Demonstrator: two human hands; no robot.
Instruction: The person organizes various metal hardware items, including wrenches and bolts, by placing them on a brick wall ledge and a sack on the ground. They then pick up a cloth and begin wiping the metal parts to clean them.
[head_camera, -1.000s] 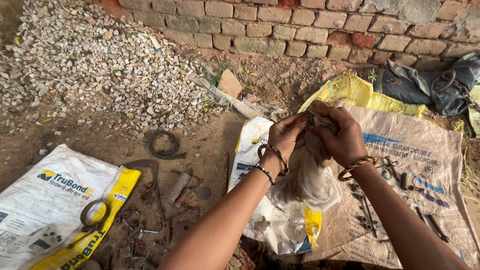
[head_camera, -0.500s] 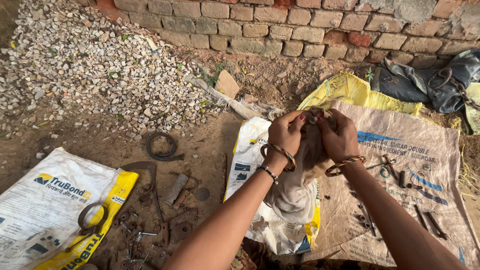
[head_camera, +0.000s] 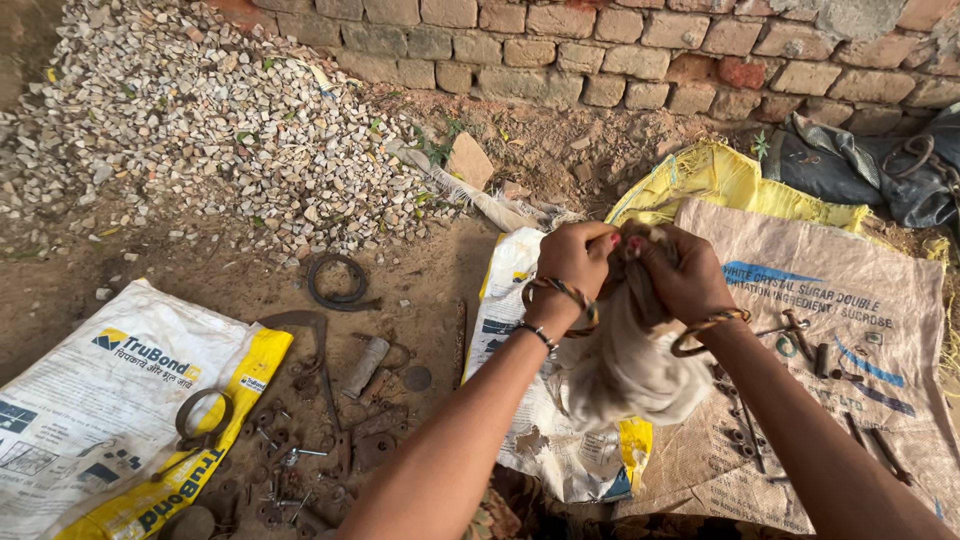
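Both hands up in front of the chest, knuckles to camera. Left hand (head_camera: 575, 262) and right hand (head_camera: 685, 275) both clenched on the neck of a dirty whitish cloth bundle (head_camera: 630, 365), fingers pinching the gathered top between them (looks twisted, exact fold hidden by fingers). Bundle hangs down from the grip, held in the air over the sacks, not resting on the ground. Bangles on both wrists.

Below the bundle: white printed sack (head_camera: 540, 400) with a yellow edge, just beside it a tan woven sack (head_camera: 860, 300) carrying rusty bolts and small metal parts. Yellow sack (head_camera: 720, 180) behind the tan one. Far left, another white-and-yellow sack (head_camera: 90, 420) with a rusty ring on it. Bare dirt between the sacks has scattered rusty hardware (head_camera: 330, 430) and a dark rubber ring (head_camera: 337, 283). Gravel pile (head_camera: 200, 130) upper left, brick wall (head_camera: 620, 50) along the top.
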